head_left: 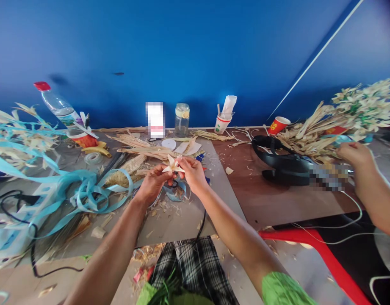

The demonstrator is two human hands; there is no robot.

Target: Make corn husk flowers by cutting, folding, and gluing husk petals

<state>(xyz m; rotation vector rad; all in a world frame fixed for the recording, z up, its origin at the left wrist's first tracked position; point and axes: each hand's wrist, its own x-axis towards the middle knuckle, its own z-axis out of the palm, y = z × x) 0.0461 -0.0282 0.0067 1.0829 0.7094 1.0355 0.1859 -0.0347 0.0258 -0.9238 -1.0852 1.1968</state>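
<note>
A small cream flower (172,164) with pointed petals, seemingly of dried husk, is held over the table in front of me. My left hand (154,183) pinches it from below and from the left. On its other side, my right hand (192,173) has thumb and fingers closed at the petals. Its stem end is hidden by my fingers. Beneath and beyond my hands lie dried corn husks (136,144) and scattered scraps. Light-blue ribbon (89,190) lies in loops to the left of my left hand.
A tilted bottle (59,106), a jar (182,120) and a paper cup (222,123) stand along the blue wall. At the right are a red cup (279,125), a black headset (283,163), a flower bunch (366,103) and another person's hand (356,154). A power strip (20,224) sits left.
</note>
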